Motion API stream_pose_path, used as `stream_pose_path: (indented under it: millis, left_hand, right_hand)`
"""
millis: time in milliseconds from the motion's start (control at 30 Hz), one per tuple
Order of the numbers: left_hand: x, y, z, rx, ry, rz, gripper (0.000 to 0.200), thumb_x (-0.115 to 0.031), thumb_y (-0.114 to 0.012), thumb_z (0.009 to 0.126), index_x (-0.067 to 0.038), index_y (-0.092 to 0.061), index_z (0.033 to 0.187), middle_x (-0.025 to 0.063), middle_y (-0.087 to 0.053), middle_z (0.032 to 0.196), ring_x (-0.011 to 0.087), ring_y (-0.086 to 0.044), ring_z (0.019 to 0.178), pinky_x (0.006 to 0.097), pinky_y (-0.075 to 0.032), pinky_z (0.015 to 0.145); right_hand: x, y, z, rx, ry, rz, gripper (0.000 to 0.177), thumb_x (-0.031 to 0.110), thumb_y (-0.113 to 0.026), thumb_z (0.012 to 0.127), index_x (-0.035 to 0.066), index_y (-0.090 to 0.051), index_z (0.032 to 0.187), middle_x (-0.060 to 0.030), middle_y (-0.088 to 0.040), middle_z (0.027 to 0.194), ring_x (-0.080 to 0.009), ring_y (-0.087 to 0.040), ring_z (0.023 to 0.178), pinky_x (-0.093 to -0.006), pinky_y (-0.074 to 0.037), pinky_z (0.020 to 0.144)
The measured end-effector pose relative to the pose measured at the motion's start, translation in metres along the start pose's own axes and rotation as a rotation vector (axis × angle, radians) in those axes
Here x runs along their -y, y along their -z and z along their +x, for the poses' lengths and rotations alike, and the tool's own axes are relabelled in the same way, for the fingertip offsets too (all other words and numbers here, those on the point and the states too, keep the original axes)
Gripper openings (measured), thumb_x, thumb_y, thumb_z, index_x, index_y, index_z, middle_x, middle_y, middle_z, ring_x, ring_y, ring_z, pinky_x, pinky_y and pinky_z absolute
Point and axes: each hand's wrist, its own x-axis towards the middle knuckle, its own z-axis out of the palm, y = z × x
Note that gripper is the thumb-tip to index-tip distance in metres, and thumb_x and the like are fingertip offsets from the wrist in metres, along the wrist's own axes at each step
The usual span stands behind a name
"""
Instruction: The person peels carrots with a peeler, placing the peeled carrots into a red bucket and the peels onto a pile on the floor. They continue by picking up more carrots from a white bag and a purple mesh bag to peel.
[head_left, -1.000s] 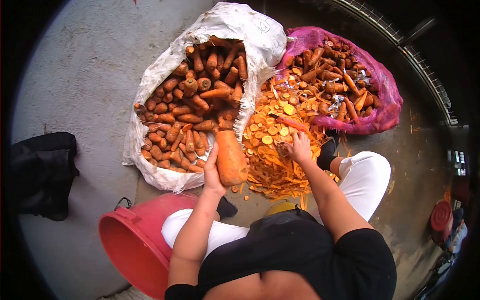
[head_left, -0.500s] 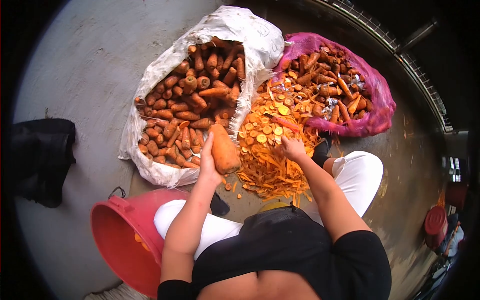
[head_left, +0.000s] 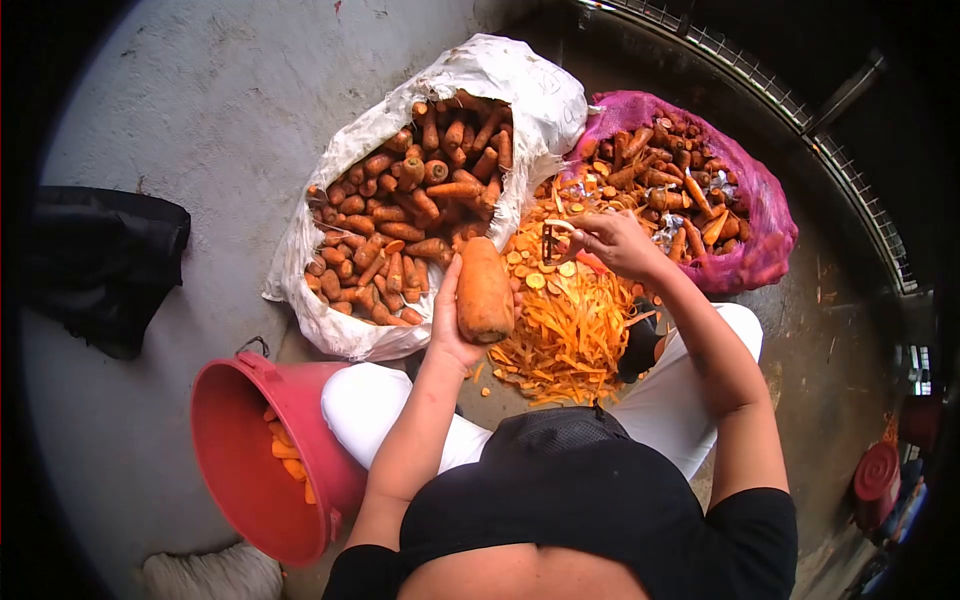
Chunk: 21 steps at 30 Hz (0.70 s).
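Note:
A large, thick carrot (head_left: 485,292) stands nearly upright in my left hand (head_left: 452,325), whose fingers wrap round its left side. In my right hand (head_left: 622,245) is a peeler (head_left: 553,240), held by its handle with the blade end pointing left, above and right of the carrot and apart from it. Under both hands lies a heap of orange peelings (head_left: 550,350) mixed with round carrot slices. Behind the left hand, a white woven sack (head_left: 330,200) lies open, full of unpeeled carrots (head_left: 400,215).
A pink mesh sack (head_left: 775,205) of carrots and scraps lies at the back right. Left of my knee, a red bucket (head_left: 345,400) lies tilted with several peeled carrots (head_left: 285,450) inside. Black cloth (head_left: 110,260) hangs at far left. Another red container (head_left: 876,480) stands far right.
My right hand has come up from the peelings with the peeler in it. The carrot stays in my left hand. The whole view has shifted slightly, showing more of the bucket's inside.

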Motion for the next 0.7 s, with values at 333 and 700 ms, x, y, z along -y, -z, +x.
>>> stream_pose_path:
  millis: [333, 700]
  left_hand:
    - [0.029, 0.006, 0.012, -0.141, -0.029, 0.055, 0.047, -0.048, -0.05, 0.093, -0.014, -0.05, 0.127, 0.0093, -0.06, 0.115, 0.0235, -0.063, 0.094, 0.04, -0.056, 0.078]
    - [0.032, -0.002, 0.013, -0.104, 0.085, -0.047, 0.044, -0.046, -0.045, 0.095, -0.015, -0.051, 0.126, 0.0073, -0.061, 0.113, 0.0222, -0.063, 0.099, 0.0401, -0.054, 0.085]
  right_hand:
    - [0.041, -0.023, 0.028, -0.353, 0.356, -0.079, 0.041, 0.027, -0.059, 0.09, 0.012, -0.061, 0.052, -0.0009, -0.051, 0.047, -0.0177, -0.045, 0.053, -0.0335, -0.035, 0.071]
    - [0.069, -0.03, 0.02, -0.302, 0.679, -0.148, 0.036, 0.014, -0.068, 0.073, 0.014, -0.046, 0.044, 0.0014, -0.044, 0.044, -0.0179, -0.042, 0.049, -0.0328, -0.036, 0.06]
